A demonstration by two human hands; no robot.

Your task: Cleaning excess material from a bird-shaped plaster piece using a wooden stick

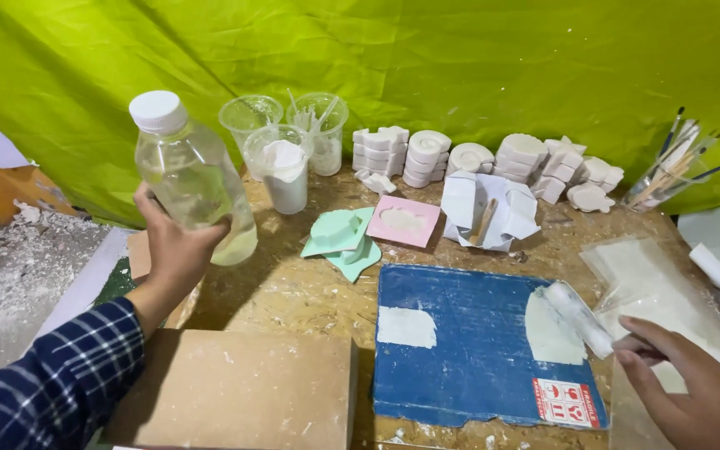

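Clear bottle [196, 179] hides left fingers [218, 227].

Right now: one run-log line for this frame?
left hand: holds capped bottle raised | right hand: grips white tool on blue board

A craft workshop — plaster casts [535, 158], moulds [339, 233], brushes [677, 162] on a dusty bench [293, 292].

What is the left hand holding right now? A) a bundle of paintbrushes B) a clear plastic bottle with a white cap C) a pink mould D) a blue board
B: the left hand is wrapped around a clear plastic bottle with a white cap, lifted above the wooden table, while the pink mould lies untouched further back.
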